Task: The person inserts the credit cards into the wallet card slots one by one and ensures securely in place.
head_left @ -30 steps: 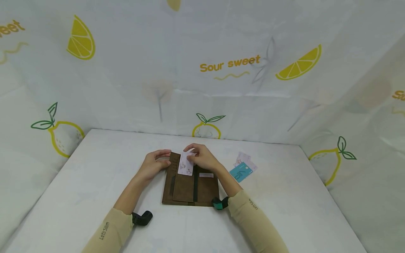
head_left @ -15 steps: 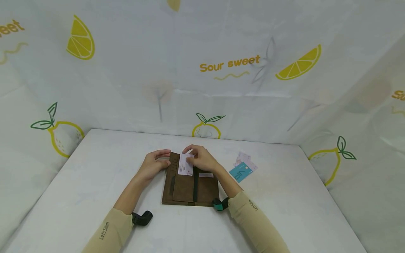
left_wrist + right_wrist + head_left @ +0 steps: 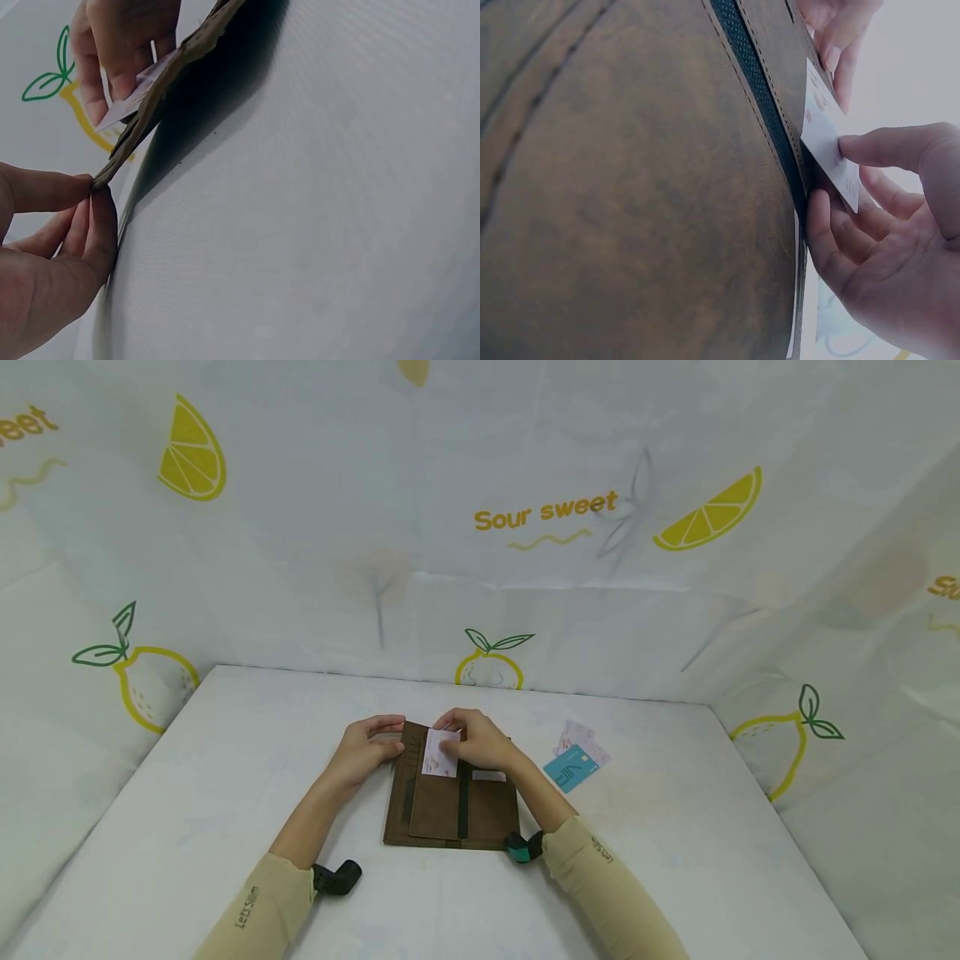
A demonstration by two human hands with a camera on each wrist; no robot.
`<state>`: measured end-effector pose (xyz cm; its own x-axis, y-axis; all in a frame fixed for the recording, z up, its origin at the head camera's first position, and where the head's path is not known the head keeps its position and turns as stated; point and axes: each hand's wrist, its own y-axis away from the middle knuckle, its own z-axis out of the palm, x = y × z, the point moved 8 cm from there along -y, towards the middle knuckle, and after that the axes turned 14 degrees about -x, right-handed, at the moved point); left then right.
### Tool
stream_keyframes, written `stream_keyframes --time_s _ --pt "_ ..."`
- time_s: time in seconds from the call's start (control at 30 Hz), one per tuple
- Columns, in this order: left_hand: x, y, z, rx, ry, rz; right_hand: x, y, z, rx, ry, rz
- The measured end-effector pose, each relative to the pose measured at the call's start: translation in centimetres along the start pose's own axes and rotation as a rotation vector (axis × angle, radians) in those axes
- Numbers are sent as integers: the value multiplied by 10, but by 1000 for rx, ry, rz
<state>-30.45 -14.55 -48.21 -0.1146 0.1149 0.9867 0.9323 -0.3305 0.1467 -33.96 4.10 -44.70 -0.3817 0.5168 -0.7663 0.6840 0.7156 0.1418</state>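
An opened brown wallet point(image 3: 435, 810) lies in the middle of the table, card slots along its left side. My left hand point(image 3: 363, 753) pinches the wallet's upper left edge between thumb and fingers, plain in the left wrist view point(image 3: 52, 262). Between thumb and fingers, my right hand point(image 3: 480, 742) holds a white card with a pinkish print point(image 3: 438, 756). The card's lower end is at the top of the left inner panel, and in the right wrist view the card point(image 3: 829, 142) stands tilted at the wallet's edge. A second pale card point(image 3: 489, 775) shows in the right panel.
Right of the wallet, a blue card point(image 3: 572, 768) overlaps pale printed cards point(image 3: 576, 735) on the white table point(image 3: 637, 860). A lemon-patterned cloth point(image 3: 337, 527) hangs behind and around the table.
My right hand has moved slightly down toward me with the card, and less of the card shows above the wallet's panel. My left hand has stayed in place.
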Motion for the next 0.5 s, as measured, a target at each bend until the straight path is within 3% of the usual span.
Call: stream_keyframes --time_s 0.33,0.5 --pt "0 0 1 -8 -6 6 -2 2 2 -47 -1 -20" --pt "0 -1 1 -9 0 10 2 3 -2 -11 40 23"
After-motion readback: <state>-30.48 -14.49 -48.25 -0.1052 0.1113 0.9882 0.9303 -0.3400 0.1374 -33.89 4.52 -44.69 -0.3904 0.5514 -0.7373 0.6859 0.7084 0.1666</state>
